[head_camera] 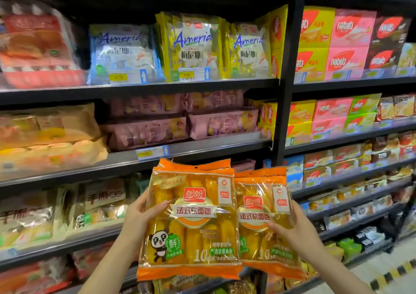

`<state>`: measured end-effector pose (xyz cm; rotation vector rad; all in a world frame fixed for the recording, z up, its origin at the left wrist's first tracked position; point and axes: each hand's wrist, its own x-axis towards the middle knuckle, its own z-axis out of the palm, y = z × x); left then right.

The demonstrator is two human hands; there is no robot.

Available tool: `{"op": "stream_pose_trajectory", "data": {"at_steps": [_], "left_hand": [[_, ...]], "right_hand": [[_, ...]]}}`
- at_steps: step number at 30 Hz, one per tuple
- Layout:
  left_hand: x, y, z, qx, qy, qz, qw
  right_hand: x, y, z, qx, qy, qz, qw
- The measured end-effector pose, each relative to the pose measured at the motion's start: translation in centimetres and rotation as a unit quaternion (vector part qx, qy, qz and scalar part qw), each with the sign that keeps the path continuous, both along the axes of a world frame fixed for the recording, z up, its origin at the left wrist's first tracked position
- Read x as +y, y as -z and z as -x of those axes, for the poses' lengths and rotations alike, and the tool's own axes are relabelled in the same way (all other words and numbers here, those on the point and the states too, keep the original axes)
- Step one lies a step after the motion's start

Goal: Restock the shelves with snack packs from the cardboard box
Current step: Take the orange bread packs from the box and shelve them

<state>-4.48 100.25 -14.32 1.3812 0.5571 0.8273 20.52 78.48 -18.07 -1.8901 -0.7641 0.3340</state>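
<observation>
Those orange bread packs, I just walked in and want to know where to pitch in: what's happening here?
A person is standing at the store shelves holding two orange bread packs up in front of them. The left hand grips the front pack by its left edge, and the right hand holds the second pack, which is tucked partly behind the first. Neither pack is on a shelf yet. The shelves around them look well filled; the cardboard box is out of view.

The two orange-edged clear plastic bread packs (193,217) are showing glossy, crinkled film that is catching glare. At twelve o'clock, the white-and-yellow plastic snack bags (193,46) are gleaming too. The dark metal shelves (202,144) are looking smooth and matt.
</observation>
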Motion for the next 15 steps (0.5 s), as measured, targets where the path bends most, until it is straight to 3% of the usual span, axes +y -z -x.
{"op": "stream_pose_trajectory", "data": {"at_steps": [6,15], "left_hand": [[3.1,6.8,-3.1,-0.016,-0.021,-0.01,1.0],[7.8,20.1,-7.5,-0.081,-0.046,-0.078,0.993]], "right_hand": [[3.9,6.6,-4.7,0.012,-0.029,-0.015,0.999],[8.6,17.6,-11.7,-0.061,-0.063,-0.097,0.991]]}}
